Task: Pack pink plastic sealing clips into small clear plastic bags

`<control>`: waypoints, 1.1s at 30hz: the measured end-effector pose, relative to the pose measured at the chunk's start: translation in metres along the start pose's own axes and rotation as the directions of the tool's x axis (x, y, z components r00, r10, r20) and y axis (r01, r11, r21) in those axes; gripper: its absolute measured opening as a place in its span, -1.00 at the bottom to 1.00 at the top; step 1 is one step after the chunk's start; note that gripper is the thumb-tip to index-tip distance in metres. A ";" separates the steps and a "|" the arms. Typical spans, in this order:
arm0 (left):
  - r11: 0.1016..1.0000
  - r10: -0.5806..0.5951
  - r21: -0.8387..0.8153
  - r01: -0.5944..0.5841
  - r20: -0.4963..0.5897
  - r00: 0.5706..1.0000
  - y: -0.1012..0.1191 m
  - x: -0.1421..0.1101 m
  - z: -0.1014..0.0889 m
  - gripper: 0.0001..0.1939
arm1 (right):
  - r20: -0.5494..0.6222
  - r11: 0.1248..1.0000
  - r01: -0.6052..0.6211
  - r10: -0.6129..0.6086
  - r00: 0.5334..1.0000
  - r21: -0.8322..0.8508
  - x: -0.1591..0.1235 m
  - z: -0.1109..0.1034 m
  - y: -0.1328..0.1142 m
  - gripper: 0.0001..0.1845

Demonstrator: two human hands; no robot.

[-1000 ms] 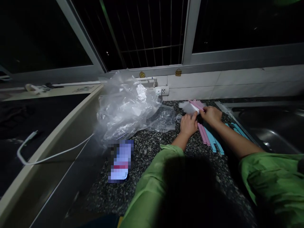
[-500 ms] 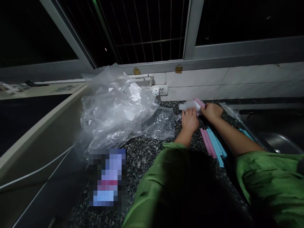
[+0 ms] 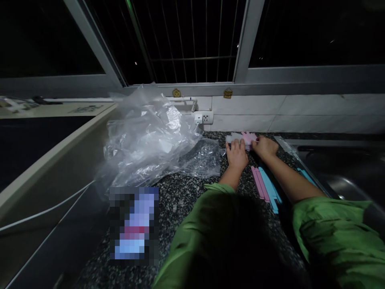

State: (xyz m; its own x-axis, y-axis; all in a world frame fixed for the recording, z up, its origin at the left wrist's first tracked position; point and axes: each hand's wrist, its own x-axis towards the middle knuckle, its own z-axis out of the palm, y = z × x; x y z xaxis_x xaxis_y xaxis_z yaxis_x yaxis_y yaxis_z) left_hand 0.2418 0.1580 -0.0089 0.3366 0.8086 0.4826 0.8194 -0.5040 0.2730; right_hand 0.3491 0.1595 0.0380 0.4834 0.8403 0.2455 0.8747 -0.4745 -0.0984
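Note:
On the speckled countertop, my left hand point(image 3: 237, 154) lies with fingers spread over a small whitish plastic bag point(image 3: 233, 137). Several pink bag clips point(image 3: 249, 137) sit at the right end of this bag, apparently partly inside it. My right hand point(image 3: 266, 147) is closed at their right side, thumb and fingers pinching the pink clips; the exact grip is partly hidden. Nearer to me, two pink clips point(image 3: 260, 184) lie beside several light blue clips point(image 3: 270, 190). Another blue piece point(image 3: 306, 176) shows beyond my right forearm, close to the sink.
A large crumpled clear plastic bag point(image 3: 150, 136) covers the counter's left part. In front of it lies a blurred-out phone-like screen point(image 3: 136, 224). A wall socket point(image 3: 206, 117) holds a white plug. To the right is a metal sink point(image 3: 355, 172); a white cable point(image 3: 48, 208) hangs at left.
The pink clips at my right hand have gone from a narrow bundle to a fanned-out group beside the whitish bag. My left hand stays on the bag. The camera view has shifted slightly.

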 end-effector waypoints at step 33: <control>0.982 0.055 -0.180 -0.064 -0.056 0.997 -0.030 -0.127 -0.077 -0.75 | -0.007 0.861 0.366 -0.388 0.922 0.353 -0.174 -0.022 -0.026 -0.71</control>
State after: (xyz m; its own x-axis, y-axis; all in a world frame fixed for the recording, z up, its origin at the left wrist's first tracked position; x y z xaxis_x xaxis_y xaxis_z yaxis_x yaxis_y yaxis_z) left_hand 0.1389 0.0467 -0.0144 0.3545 0.7615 0.5426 0.6993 -0.6011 0.3868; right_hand 0.2411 0.0199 0.0190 0.1055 0.9568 0.2711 0.9419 -0.0088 -0.3357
